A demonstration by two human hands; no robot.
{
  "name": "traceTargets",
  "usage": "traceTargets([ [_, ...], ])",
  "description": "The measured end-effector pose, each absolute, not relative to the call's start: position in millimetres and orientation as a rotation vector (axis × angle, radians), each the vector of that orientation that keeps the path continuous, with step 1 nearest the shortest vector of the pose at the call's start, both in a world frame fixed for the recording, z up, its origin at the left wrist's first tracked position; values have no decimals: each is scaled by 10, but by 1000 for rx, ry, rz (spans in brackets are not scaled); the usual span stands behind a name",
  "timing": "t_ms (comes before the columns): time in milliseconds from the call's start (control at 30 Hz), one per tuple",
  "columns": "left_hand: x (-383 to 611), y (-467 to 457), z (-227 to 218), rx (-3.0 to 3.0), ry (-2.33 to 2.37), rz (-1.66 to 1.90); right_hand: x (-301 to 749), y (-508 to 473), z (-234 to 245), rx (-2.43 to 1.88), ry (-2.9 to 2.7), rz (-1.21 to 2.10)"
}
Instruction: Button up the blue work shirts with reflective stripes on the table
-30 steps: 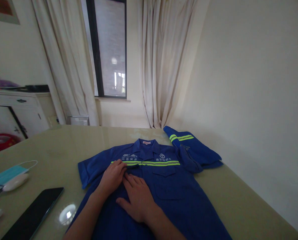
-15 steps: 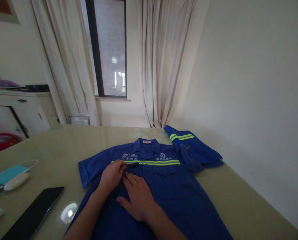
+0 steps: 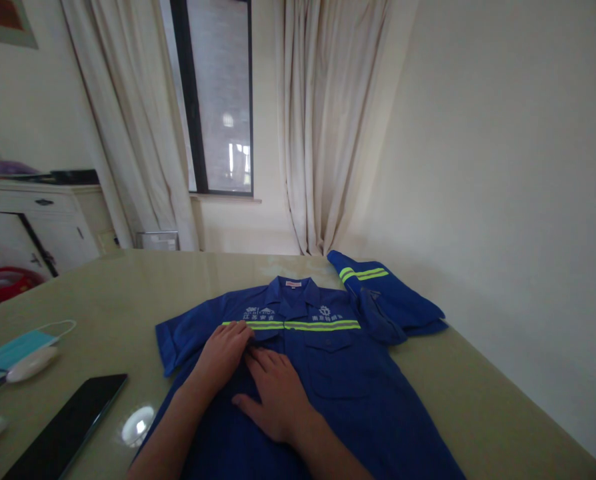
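Observation:
A blue short-sleeved work shirt [image 3: 338, 393] lies front up, its collar away from me and a yellow-green reflective stripe across the chest. My left hand [image 3: 225, 350] is at the chest pocket on the shirt's left side as I see it. Its fingers are bent together over the outer end of the pocket flap [image 3: 269, 339]; the thumb is hidden. Just below that flap, my right hand [image 3: 275, 393] rests flat on the cloth, thumb spread and fingertips close to the left hand. A second buttoned pocket flap [image 3: 328, 343] lies flat on the other side.
Folded blue clothing [image 3: 398, 300] with reflective stripes lies by the right sleeve. At left on the glossy table [image 3: 118, 300] are a black phone [image 3: 68, 427], a light blue face mask [image 3: 18, 350] and a white mouse-like object [image 3: 33, 365]. A wall [image 3: 518, 233] borders the right side.
The pocket flap, raised toward the stripe before, now lies lower and flatter. My left hand has shifted slightly down and left; my right hand has hardly moved.

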State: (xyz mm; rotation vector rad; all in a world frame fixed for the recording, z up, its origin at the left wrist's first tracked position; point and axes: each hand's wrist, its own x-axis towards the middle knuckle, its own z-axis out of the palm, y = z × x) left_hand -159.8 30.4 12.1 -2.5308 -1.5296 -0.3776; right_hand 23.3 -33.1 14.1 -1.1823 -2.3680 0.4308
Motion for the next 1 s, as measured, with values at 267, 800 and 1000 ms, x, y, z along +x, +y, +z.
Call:
traceTargets([
  [267, -1547, 347, 90, -2472, -1785, -488, 243, -322, 115, -1191, -2360, 438],
  [800, -2469, 446, 73, -1712, -2686, -739, 313, -207, 98, -1407, -2266, 299],
  [1000, -2400, 544, 150, -1548, -2486, -1607, 318, -204, 34, -1419, -2308, 307],
])
